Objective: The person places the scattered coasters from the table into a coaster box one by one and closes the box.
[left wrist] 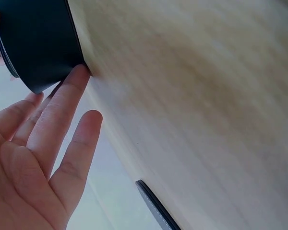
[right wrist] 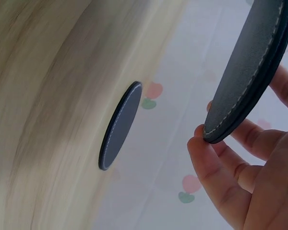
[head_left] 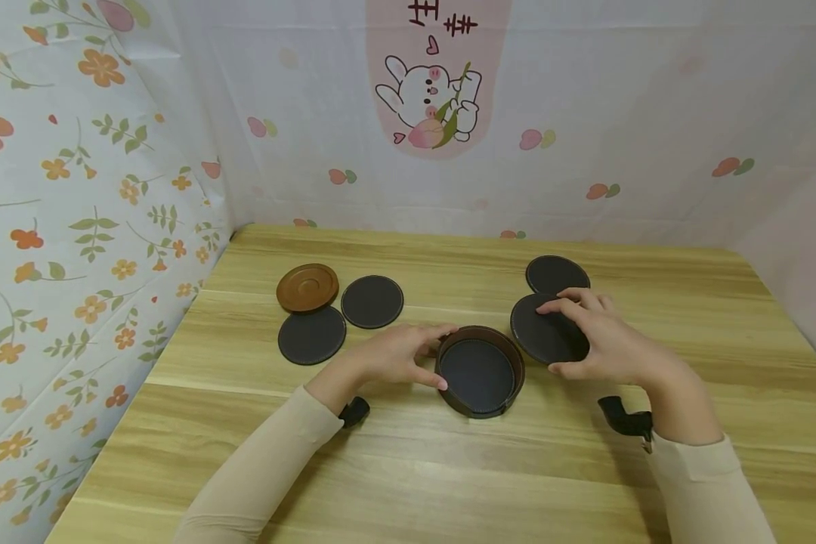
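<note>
My left hand (head_left: 401, 353) grips the left side of a round dark coaster holder (head_left: 519, 368), its thumb and fingers spread around the wall. A black coaster lies inside the holder. In the left wrist view the holder (left wrist: 41, 38) is partly cut off, with a fingertip touching its lower edge. To the right, my right hand (head_left: 608, 344) holds a round black coaster (head_left: 544, 332) by its edge between thumb and fingers. In the right wrist view this coaster (right wrist: 245, 72) is off the table, its pale stitching showing along the rim.
Behind the held coaster lies another black coaster (head_left: 556, 273). At the left, a brown round wooden dish (head_left: 307, 287) overlaps a black coaster (head_left: 311, 336), next to another coaster (head_left: 372, 301). Black wrist devices (head_left: 627, 417) sit at both cuffs. A patterned curtain (head_left: 299, 113) hangs behind the table.
</note>
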Available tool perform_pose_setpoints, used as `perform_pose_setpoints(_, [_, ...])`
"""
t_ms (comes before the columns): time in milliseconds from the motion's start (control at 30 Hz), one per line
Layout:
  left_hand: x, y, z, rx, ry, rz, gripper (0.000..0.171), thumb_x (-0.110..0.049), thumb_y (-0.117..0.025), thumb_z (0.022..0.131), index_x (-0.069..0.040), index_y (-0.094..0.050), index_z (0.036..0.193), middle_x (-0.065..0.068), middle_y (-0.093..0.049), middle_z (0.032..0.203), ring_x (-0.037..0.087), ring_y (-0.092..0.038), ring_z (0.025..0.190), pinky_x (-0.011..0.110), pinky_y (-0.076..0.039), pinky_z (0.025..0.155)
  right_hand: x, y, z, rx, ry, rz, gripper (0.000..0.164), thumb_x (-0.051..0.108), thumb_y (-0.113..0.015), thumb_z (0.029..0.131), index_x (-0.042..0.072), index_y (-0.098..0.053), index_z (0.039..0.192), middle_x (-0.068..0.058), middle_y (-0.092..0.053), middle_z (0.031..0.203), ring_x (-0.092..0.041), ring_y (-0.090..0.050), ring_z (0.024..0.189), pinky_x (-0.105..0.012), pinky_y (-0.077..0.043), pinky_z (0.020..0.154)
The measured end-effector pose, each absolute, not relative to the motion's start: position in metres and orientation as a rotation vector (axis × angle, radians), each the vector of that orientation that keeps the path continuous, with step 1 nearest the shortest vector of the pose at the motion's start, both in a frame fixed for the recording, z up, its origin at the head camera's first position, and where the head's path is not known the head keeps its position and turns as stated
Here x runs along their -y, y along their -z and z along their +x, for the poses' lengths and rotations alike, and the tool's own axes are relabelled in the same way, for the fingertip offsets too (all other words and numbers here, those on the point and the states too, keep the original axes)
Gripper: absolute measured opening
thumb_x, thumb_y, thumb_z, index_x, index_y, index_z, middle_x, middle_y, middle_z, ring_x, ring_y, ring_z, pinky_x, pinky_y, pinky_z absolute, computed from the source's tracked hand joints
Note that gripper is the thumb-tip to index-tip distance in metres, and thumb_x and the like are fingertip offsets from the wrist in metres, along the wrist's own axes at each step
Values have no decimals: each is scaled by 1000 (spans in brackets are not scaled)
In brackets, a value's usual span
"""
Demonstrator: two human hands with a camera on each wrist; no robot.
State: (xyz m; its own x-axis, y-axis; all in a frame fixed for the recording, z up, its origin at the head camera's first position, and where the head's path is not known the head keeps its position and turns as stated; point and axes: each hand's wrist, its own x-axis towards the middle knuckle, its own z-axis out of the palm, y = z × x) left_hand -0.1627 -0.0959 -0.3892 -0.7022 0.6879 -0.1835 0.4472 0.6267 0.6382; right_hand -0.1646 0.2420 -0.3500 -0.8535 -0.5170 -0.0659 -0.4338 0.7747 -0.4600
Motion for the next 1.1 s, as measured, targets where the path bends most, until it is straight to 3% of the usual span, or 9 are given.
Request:
perform_pose_setpoints(533, [95, 390, -165, -2419, -816, 870, 90, -39, -80, 83, -22, -31, 157, 2, -46, 154, 19, -60, 128, 37, -42, 112, -226, 355, -155, -2749, 679, -828, 69, 27, -86, 75, 22, -53, 135, -19, -34, 147, -47, -27, 131, -63, -43, 91])
perform_pose_setpoints(767, [95, 388, -166, -2369, -878, 854, 90, -33, -81, 84, -18, -31, 157, 5, -47, 154, 19, -59, 129, 38, -41, 113, -215, 358, -154, -2744, 686, -877, 70, 23, -86, 73, 24, -53, 135, -17, -34, 149, -46, -22, 137, -65, -42, 95])
perform_pose_setpoints(1100, [95, 387, -166, -2316, -933, 850, 90, -30, -81, 84, -15, -30, 157, 8, -44, 155, 21, -59, 129, 38, -42, 112, -196, 359, -147, -2760, 668, -980, 70, 22, -86, 69, 22, -56, 131, -14, -40, 141, -41, -29, 131, -58, -44, 96])
